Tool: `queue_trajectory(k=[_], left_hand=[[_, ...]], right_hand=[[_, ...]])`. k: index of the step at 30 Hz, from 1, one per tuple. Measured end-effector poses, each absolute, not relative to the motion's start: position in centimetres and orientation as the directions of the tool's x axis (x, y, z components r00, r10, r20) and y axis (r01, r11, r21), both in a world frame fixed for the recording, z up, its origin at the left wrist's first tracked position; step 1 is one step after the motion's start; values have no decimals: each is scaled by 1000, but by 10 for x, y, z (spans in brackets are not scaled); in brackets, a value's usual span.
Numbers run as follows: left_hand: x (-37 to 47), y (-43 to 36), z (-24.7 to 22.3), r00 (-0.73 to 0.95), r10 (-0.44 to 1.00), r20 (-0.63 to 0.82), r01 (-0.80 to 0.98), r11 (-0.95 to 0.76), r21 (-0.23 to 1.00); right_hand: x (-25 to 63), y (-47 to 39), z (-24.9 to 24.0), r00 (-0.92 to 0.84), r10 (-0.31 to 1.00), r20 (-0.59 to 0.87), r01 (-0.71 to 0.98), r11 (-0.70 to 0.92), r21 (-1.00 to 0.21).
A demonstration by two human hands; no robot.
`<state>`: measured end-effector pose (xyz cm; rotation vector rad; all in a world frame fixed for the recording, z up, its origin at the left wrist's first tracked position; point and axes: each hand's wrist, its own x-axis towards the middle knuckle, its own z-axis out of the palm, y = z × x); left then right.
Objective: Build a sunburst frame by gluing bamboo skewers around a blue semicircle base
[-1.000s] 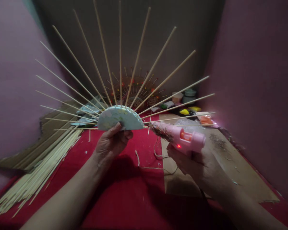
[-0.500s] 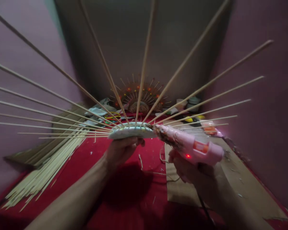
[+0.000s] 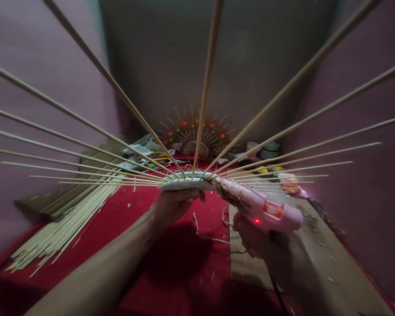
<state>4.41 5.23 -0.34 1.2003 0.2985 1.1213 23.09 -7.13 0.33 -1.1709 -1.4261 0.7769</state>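
Held up from below by my left hand (image 3: 176, 206) is a pale round disc (image 3: 184, 183), its fingers closed under the edge. Long thin wooden sticks (image 3: 206, 87) fan out from the disc in all directions, several reaching past the frame. My right hand (image 3: 255, 237) grips a pink glue gun (image 3: 266, 208) with a lit red light and a brown-crusted front. The gun's nozzle meets the right side of the disc near the stick ends; whether it touches, I cannot tell. A dark cord hangs below the gun.
A bundle of loose sticks (image 3: 72, 219) lies at left beside folded cardboard (image 3: 88, 171). At right, a flat cardboard sheet (image 3: 316, 259) covers part of the red cloth (image 3: 181, 281). Twine (image 3: 213, 239) lies mid-table. A decorated half-round fan piece (image 3: 197, 131) stands at the back wall.
The disc has turned and tilted, so its sticks point at different angles. My view has shifted slightly. The glue gun stays at the disc's right side.
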Motion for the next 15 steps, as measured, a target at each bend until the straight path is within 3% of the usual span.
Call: queue_trajectory(k=[15], left_hand=[[43,53,-2,461,822,335,-511,-63,857]], right_hand=[[239,-72,1,38,950,311,251,292,-923]])
